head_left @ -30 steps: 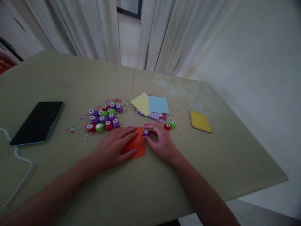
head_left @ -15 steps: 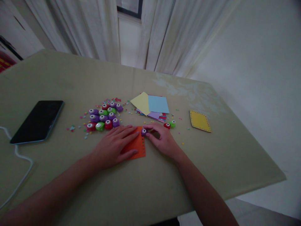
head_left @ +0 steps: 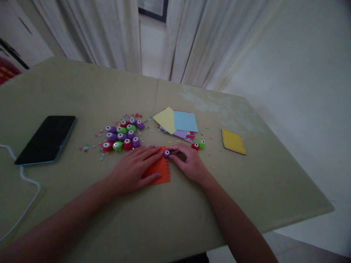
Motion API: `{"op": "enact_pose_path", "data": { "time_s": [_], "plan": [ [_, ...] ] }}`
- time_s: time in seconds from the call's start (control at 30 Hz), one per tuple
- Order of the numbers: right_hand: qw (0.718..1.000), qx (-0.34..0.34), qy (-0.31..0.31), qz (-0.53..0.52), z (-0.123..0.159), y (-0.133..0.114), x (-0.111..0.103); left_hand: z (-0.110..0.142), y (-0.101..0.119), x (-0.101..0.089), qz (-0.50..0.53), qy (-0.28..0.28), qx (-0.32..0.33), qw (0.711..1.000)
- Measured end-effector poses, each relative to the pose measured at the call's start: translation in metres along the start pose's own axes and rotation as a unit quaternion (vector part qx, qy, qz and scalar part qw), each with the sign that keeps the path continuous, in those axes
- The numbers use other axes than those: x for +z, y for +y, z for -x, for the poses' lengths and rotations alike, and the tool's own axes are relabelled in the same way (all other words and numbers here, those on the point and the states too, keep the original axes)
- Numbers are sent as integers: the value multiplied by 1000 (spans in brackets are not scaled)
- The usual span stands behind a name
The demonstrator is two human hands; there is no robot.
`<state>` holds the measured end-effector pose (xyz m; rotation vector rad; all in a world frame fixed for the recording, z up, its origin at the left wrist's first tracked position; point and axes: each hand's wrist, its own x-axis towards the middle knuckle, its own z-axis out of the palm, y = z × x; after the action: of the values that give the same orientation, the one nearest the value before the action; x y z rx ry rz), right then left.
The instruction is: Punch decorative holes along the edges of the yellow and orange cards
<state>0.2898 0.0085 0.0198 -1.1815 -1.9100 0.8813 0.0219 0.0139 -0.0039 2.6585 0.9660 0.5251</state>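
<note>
An orange sheet of paper (head_left: 161, 171) lies on the table, with a row of small punched holes along its right edge. My left hand (head_left: 134, 168) rests flat across its left part, fingers stretched out. With thumb and forefinger, my right hand (head_left: 188, 160) grips a small purple craft punch (head_left: 166, 154) at the sheet's upper right edge. Just beyond that hand sit a red punch (head_left: 195, 146) and a green punch (head_left: 202, 144). Several more purple, green and red punches (head_left: 122, 137) stand grouped past my left hand.
A stack of coloured paper (head_left: 185, 121) lies beyond my hands. To the right is a yellow square (head_left: 234, 141) with holes along its edges. On the left lie a black tablet (head_left: 46, 140) and a white cable (head_left: 31, 197). Bits of confetti (head_left: 85, 147) are scattered around the punches.
The view has shifted slightly. The purple punch sits a touch further left at the paper's edge, still in my right hand; my left hand stays in place.
</note>
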Motion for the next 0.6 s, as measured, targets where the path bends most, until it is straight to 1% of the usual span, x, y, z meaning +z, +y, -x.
{"op": "enact_pose_path", "data": {
  "time_s": [0.43, 0.53, 0.6],
  "plan": [
    [1000, -8, 9, 1, -1, -1, 2, -2, 3, -2, -2, -12, -4, 1000],
    [1000, 8, 12, -4, 1, -1, 2, -2, 2, -2, -5, -15, -3, 1000],
    [999, 33, 35, -12, 2, 0, 2, -2, 2, -2, -11, -19, -1, 1000]
  ]
}}
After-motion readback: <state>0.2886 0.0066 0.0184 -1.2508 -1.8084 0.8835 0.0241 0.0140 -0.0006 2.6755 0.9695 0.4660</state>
